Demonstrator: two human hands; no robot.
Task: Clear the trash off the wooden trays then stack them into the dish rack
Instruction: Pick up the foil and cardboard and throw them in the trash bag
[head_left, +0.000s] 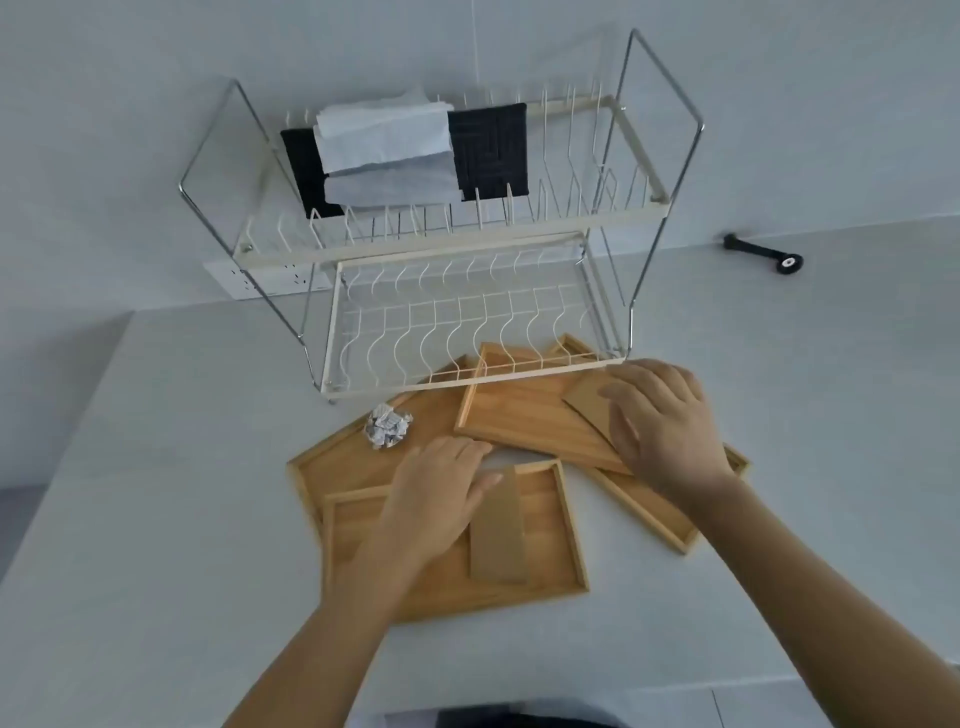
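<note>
Several wooden trays lie overlapping on the white counter in front of a two-tier wire dish rack (467, 332). The nearest tray (550, 535) carries a brown cardboard strip (498, 535); my left hand (436, 493) lies flat on this tray, fingertips at the strip's top edge. A higher tray (519, 415) holds another cardboard piece (587, 400), and my right hand (660, 421) rests over it, fingers spread. A crumpled foil ball (387, 426) sits on the large left tray (337, 462). One more tray (660, 514) pokes out at the right.
The rack's upper tier holds a black mat (488, 145) and folded white paper towels (384, 140). A wall socket (260, 280) lies behind the rack at the left. A black tool (763, 252) lies on the counter at the far right.
</note>
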